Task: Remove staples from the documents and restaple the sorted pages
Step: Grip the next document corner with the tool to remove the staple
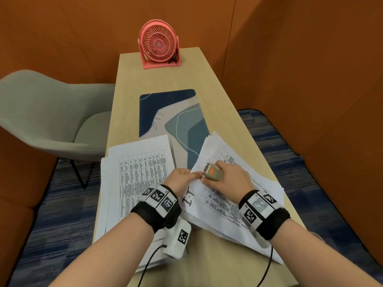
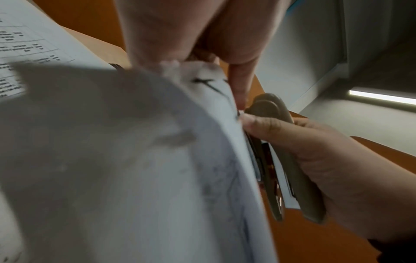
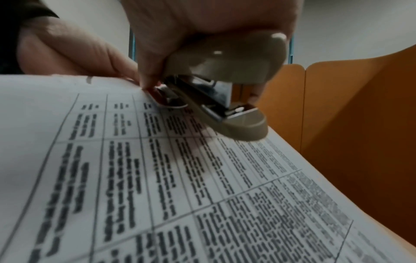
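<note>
From the head view, your right hand [image 1: 226, 177] grips a beige stapler [image 1: 211, 172] with its fingers curled round the body, and the tool sits on the left edge of the right-hand stack of papers [image 1: 234, 195]. Your left hand [image 1: 182, 179] pinches that same edge just beside the stapler, so the two hands nearly touch. A second stack [image 1: 134, 179] lies flat to the left, partly under your left forearm. Both stacks rest on the near end of the table [image 1: 211, 83], overlapping a blue mat [image 1: 176, 112]; a pink fan [image 1: 158, 44] stands at the far end, and a grey chair [image 1: 47, 119] is on the left.

In the left wrist view, your left fingers [image 2: 238, 83] press the lifted paper edge [image 2: 157, 160], with your right thumb [image 2: 265, 126] and the stapler [image 2: 290, 160] right behind it. The sheet is blurred, so whether a staple sits there cannot be told.

In the right wrist view, your right hand [image 3: 202, 23] clasps the stapler [image 3: 225, 74] from above; its jaws stand apart and its base rests on the printed table of the top sheet [image 3: 180, 186]. The left thumb [image 3: 90, 51] lies on the sheet's edge.
</note>
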